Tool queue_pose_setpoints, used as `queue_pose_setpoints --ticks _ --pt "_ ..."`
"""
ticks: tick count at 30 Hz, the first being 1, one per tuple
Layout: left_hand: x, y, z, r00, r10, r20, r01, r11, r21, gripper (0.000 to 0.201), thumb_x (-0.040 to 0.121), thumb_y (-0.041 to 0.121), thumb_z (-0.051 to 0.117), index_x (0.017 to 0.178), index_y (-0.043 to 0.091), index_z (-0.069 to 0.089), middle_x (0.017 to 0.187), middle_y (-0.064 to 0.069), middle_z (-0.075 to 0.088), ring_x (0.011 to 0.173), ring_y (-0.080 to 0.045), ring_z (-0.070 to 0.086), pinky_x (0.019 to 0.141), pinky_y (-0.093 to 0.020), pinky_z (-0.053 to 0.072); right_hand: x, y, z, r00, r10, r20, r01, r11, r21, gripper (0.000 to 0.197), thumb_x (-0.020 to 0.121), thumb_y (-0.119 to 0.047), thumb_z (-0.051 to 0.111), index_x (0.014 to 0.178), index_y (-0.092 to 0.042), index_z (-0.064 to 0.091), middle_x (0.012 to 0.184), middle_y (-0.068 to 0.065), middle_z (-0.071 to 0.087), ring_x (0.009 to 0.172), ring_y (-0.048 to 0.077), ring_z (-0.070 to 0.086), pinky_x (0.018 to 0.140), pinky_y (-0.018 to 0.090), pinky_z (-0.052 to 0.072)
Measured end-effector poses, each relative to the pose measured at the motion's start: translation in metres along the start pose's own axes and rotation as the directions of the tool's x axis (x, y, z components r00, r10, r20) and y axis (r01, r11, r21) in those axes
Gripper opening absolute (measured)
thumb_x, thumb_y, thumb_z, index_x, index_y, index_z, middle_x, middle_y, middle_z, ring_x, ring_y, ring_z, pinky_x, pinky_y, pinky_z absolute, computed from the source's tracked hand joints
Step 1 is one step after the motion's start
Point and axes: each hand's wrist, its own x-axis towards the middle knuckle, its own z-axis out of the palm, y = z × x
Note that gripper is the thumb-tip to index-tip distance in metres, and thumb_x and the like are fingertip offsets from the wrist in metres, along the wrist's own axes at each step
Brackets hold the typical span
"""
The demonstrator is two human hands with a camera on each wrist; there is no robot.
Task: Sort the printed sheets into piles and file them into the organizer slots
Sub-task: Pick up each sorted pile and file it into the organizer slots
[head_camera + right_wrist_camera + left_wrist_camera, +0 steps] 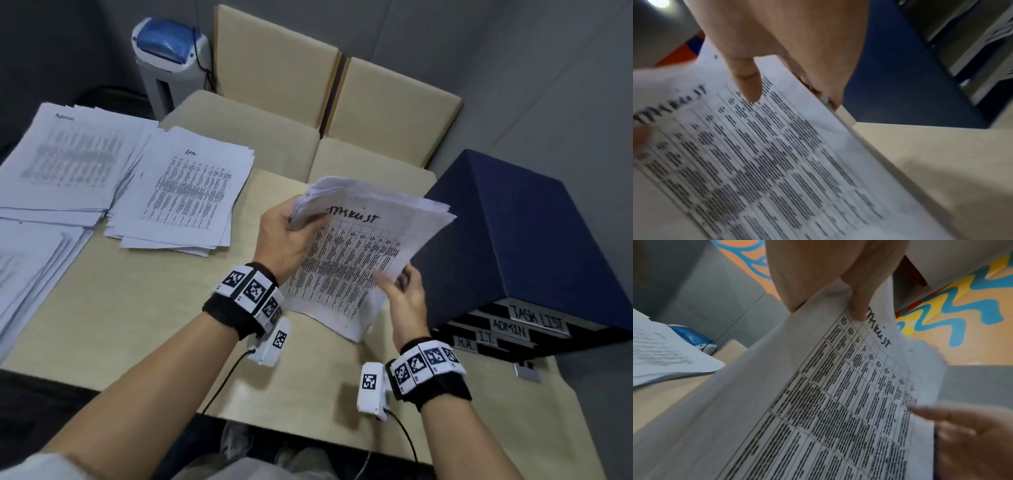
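Observation:
I hold a thick stack of printed sheets headed "TASK LIST" tilted above the table, its lower corner near the tabletop. My left hand grips its top left corner, thumb on the top sheet. My right hand pinches the stack's right edge, thumb on top and fingers underneath. The same stack fills both wrist views. Just right of it stands the dark blue organizer, its slot labels reading TASK LIST, ADMIN, I.T. and H.R.
Three paper piles lie on the table's left: one marked Admin, one marked HR, one at the left edge. Beige chairs and a blue-topped shredder stand behind the beige table.

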Motion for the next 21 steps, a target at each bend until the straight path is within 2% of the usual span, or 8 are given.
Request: queue_pose_setpoints --ticks 2,4,7,9,11,15,18,21 --pt "0.007 0.006 -0.005 0.997 -0.065 -0.043 0.059 0.988 -0.144 0.018 0.083 0.01 0.073 0.1 0.005 0.068 0.095 -0.014 0.072 0.088 -0.029 0.071 0.074 -0.046 0.06 0.003 0.019 -0.006 0.99 0.108 -0.091 -0.112 0.993 -0.036 0.087 0.076 -0.035 0.082 0.146 -0.023 0.031 0.146 -0.001 0.046 0.133 0.011 0.044 0.116 0.042 0.034" --pt "0.018 0.01 -0.017 0.985 -0.133 -0.107 0.091 0.941 -0.327 0.039 0.078 0.012 0.077 0.11 -0.005 0.063 0.1 -0.016 0.072 0.089 -0.028 0.072 0.073 -0.039 0.059 0.0 0.037 -0.011 0.957 0.266 -0.119 -0.259 0.963 0.07 0.112 0.069 -0.042 0.084 0.155 -0.025 0.014 0.157 0.002 0.033 0.141 0.017 0.036 0.114 0.044 0.033" --pt "0.029 0.003 -0.039 0.961 -0.261 -0.087 0.162 0.792 -0.588 0.05 0.081 0.006 0.073 0.126 -0.005 0.054 0.121 -0.022 0.063 0.109 -0.034 0.064 0.088 -0.046 0.055 -0.002 0.044 -0.009 0.895 0.43 0.118 -0.442 0.823 0.356 0.126 0.051 -0.044 0.095 0.153 -0.017 0.025 0.142 0.005 0.052 0.124 0.021 0.054 0.094 0.041 0.048" --pt "0.025 -0.007 -0.047 0.964 -0.259 0.056 0.236 0.741 -0.629 0.052 0.089 0.005 0.062 0.138 -0.001 0.046 0.137 -0.023 0.053 0.123 -0.036 0.055 0.099 -0.052 0.048 0.007 0.033 -0.006 0.897 0.364 0.252 -0.442 0.773 0.455 0.098 0.056 -0.036 0.094 0.137 -0.008 0.046 0.12 0.011 0.063 0.111 0.028 0.061 0.087 0.044 0.053" --pt "0.017 -0.011 -0.056 0.954 -0.281 0.102 0.287 0.77 -0.569 0.053 0.088 0.003 0.06 0.139 0.003 0.047 0.135 -0.019 0.057 0.121 -0.033 0.058 0.095 -0.048 0.052 0.019 0.02 -0.007 0.933 0.27 0.238 -0.357 0.785 0.506 0.067 0.076 -0.021 0.081 0.135 -0.006 0.052 0.124 0.017 0.065 0.119 0.037 0.059 0.093 0.048 0.052" --pt "0.023 -0.011 -0.105 0.951 -0.273 -0.146 0.253 0.957 -0.141 0.054 0.058 0.016 0.085 0.109 0.013 0.068 0.102 -0.014 0.073 0.087 -0.03 0.068 0.078 -0.061 0.054 0.038 -0.012 -0.022 0.986 0.14 0.091 -0.166 0.88 0.444 0.066 0.078 -0.02 0.08 0.135 -0.006 0.05 0.125 0.014 0.067 0.118 0.03 0.063 0.104 0.053 0.046" --pt "0.034 -0.009 -0.122 0.975 -0.22 -0.031 0.222 0.973 0.065 0.052 0.055 0.013 0.087 0.104 0.013 0.068 0.098 -0.003 0.074 0.089 -0.019 0.07 0.082 -0.039 0.058 0.041 -0.032 -0.02 0.996 0.007 0.092 -0.033 0.958 0.286 0.045 0.082 -0.02 0.079 0.122 -0.013 0.061 0.119 0.01 0.07 0.112 0.026 0.067 0.098 0.043 0.052" --pt "0.037 -0.017 -0.109 0.97 -0.242 -0.03 0.243 0.964 0.11 0.054 0.058 0.005 0.086 0.108 0.006 0.065 0.103 -0.008 0.074 0.093 -0.023 0.072 0.082 -0.041 0.059 0.039 -0.036 -0.01 0.988 -0.079 0.131 0.049 0.975 0.218 0.025 0.09 -0.006 0.067 0.114 -0.013 0.066 0.111 0.007 0.074 0.103 0.02 0.071 0.084 0.028 0.057"
